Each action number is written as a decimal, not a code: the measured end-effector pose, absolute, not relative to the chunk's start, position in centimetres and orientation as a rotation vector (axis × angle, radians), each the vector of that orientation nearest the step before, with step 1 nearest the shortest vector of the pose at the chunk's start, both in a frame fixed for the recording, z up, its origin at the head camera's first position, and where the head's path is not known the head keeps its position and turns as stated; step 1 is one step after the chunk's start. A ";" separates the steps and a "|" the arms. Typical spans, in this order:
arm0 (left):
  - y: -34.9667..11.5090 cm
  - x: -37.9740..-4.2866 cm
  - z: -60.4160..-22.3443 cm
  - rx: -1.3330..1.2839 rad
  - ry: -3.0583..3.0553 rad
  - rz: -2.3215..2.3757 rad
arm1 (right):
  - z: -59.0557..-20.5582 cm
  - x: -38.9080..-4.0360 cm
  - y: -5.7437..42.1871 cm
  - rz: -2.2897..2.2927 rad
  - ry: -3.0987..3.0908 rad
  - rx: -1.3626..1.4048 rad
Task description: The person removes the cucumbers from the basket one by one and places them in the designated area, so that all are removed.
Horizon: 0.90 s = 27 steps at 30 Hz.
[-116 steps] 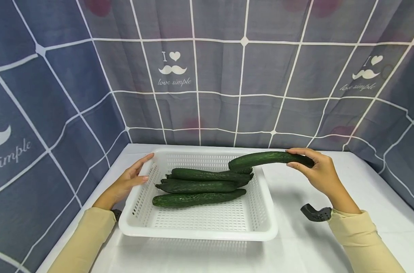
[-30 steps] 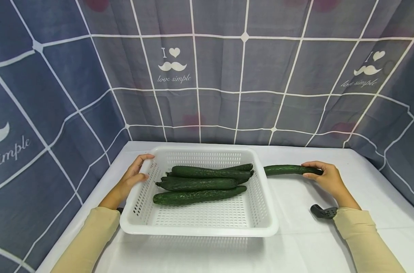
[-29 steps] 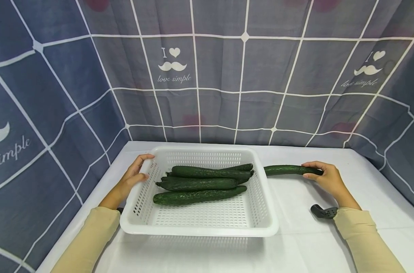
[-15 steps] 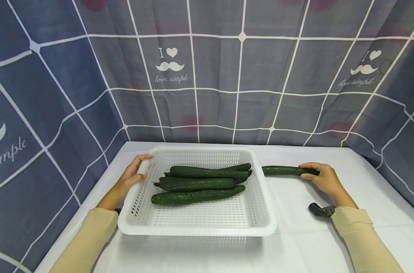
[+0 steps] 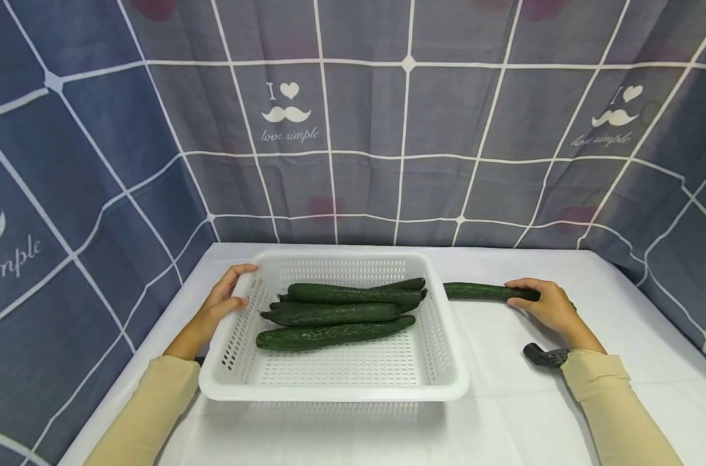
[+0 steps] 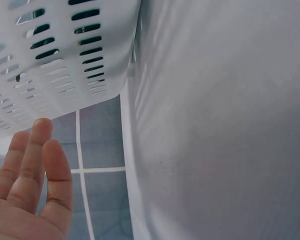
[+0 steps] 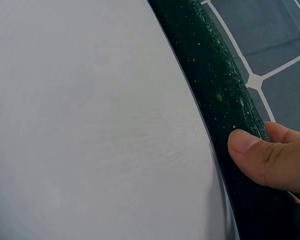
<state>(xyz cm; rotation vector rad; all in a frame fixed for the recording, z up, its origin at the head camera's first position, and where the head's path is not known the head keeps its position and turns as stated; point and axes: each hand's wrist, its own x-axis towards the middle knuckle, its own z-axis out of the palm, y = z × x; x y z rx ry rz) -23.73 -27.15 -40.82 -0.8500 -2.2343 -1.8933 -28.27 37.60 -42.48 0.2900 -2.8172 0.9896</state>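
Observation:
A white perforated plastic basket [image 5: 335,392] stands on the table with several dark green cucumbers [image 5: 334,333] lying lengthwise inside it. My left hand [image 5: 215,307] holds the basket's left rim, thumb over the edge; in the left wrist view its other fingers [image 6: 27,172] reach up along the outer wall. To the right of the basket, a single cucumber [image 5: 481,291] lies on the table behind the basket's right wall level. My right hand [image 5: 547,307] grips it near its right end; the right wrist view shows the thumb [image 7: 260,155] pressed on its side.
A white cloth [image 5: 504,414] covers the table. Blue-grey checked curtains [image 5: 364,129] rise close behind it and at both sides. A black wrist device [image 5: 545,356] juts from the right wrist over the cloth.
Earlier, my right hand held the cucumber raised over the basket's right rim; now it is lower, on the table to the right. Over the last second only a slight view shift shows.

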 end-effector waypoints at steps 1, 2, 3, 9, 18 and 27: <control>-27.2 -23.7 -40.8 -0.848 -2.237 -1.888 | -42.5 -28.3 37.6 0.991 -2.812 0.289; -27.2 -23.7 -40.8 -0.846 -2.239 -1.885 | -42.6 -28.3 37.6 0.989 -2.811 0.287; -27.2 -23.7 -40.8 -0.843 -2.240 -1.873 | -42.6 -28.3 37.5 0.991 -2.808 0.286; -27.2 -23.8 -40.8 -0.842 -2.238 -1.871 | -42.6 -28.2 37.3 0.992 -2.769 0.296; -27.1 -23.7 -40.7 -0.839 -2.237 -1.878 | -42.2 -27.8 37.0 1.002 -2.663 0.269; -27.1 -23.7 -40.7 -0.821 -2.243 -1.916 | -41.7 -27.8 36.8 0.969 -2.621 0.252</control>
